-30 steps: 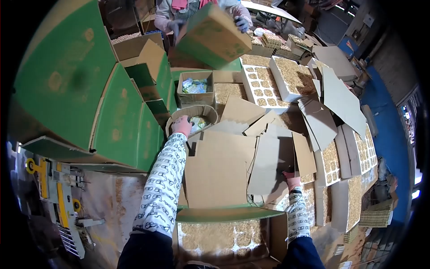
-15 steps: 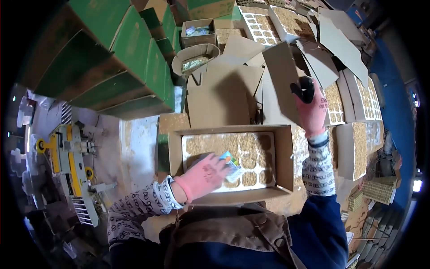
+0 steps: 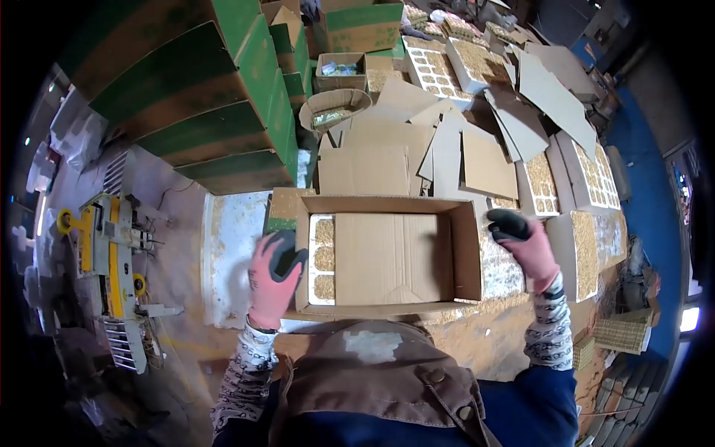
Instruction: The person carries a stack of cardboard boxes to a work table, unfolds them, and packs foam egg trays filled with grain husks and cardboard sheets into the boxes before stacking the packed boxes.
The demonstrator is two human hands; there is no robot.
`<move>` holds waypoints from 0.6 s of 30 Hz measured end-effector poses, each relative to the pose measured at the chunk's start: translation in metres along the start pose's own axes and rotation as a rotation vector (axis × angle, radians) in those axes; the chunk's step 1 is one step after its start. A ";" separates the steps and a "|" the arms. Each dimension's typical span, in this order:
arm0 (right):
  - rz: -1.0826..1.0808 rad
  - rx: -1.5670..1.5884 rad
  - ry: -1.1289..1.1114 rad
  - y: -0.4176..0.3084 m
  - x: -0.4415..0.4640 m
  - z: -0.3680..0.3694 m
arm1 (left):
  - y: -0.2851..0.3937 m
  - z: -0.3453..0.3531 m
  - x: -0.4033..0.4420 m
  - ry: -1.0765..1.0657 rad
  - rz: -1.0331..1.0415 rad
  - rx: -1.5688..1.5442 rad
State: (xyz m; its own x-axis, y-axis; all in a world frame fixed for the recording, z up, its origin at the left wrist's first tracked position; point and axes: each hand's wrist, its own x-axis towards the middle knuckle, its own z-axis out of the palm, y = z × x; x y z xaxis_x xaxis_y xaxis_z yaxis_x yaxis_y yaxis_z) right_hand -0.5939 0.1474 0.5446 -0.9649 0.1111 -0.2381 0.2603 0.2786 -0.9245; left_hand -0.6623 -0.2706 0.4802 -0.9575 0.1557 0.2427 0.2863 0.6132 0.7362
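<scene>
An open cardboard box stands right in front of me. Inside it a brown cardboard sheet covers most of a white tray with brown granular filling, whose left column shows. My left hand, in a pink glove with dark fingertips, is at the box's left wall, fingers apart and empty. To the right of the box my right hand, gloved alike, hovers with its fingers apart and nothing in them.
Green and brown boxes are stacked at the left. Beyond the box lie cardboard sheets, a round container of packets and a small box. Filled white trays stand at the right. Another person's gloved hand shows at the top.
My left hand has let go of the packet and moved left to the box's wall. The cardboard sheet near my right hand is released, and a sheet now covers most of the tray.
</scene>
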 end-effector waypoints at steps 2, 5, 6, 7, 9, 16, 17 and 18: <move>0.117 -0.086 -0.006 0.039 0.017 -0.013 | 0.006 0.011 0.008 -0.113 0.088 -0.038; 0.487 0.385 -0.338 0.098 0.037 0.027 | -0.005 0.043 0.024 -0.563 0.492 0.278; 0.294 0.055 -0.308 0.151 0.038 0.028 | -0.011 0.048 0.027 -0.627 0.517 0.300; 0.130 -0.297 -0.229 0.204 0.040 0.030 | -0.017 0.048 0.031 -0.627 0.511 0.253; -0.054 -0.095 -0.028 0.202 0.019 0.049 | -0.030 0.046 0.028 -0.651 0.489 0.161; 0.218 0.165 -0.358 0.095 0.045 0.055 | -0.020 0.056 0.025 -0.573 0.442 0.126; 0.049 0.059 -0.140 0.117 0.051 0.079 | -0.017 0.058 0.021 -0.555 0.440 0.154; -0.115 -0.033 0.073 0.130 0.050 0.105 | -0.016 0.059 0.019 -0.544 0.428 0.123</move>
State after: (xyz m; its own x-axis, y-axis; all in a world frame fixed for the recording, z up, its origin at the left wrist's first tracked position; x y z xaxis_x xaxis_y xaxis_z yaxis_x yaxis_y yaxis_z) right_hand -0.6125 0.0890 0.3815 -0.9835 0.1450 -0.1080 0.1504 0.3246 -0.9338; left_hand -0.6875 -0.2318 0.4363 -0.6518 0.7487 0.1208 0.6667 0.4897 0.5618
